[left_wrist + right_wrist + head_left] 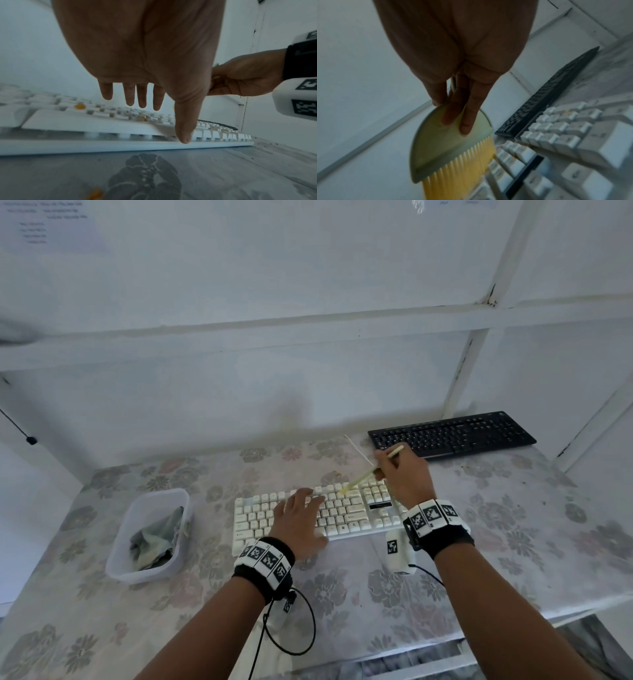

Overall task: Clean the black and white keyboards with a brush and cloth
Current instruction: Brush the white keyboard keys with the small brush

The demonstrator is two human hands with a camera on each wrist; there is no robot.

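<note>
A white keyboard (352, 510) lies in the middle of the table, seen close in the wrist views (102, 125) (565, 142). My left hand (298, 518) lies flat on its keys with straight fingers (130, 94). My right hand (400, 474) grips a pale green brush (363, 475) with yellow bristles (458, 169); the bristles touch the upper right keys. A black keyboard (452, 433) sits at the back right (547, 89). A crumpled cloth (157, 537) lies in a clear plastic tub (118, 556) to the left.
The table wears a floral cover (359, 587). Orange crumbs (79, 106) sit between the white keys and on the cover. A thin white stick (358, 450) lies behind the white keyboard. A white wall and frame close off the back; the table's right edge (582, 607) is near.
</note>
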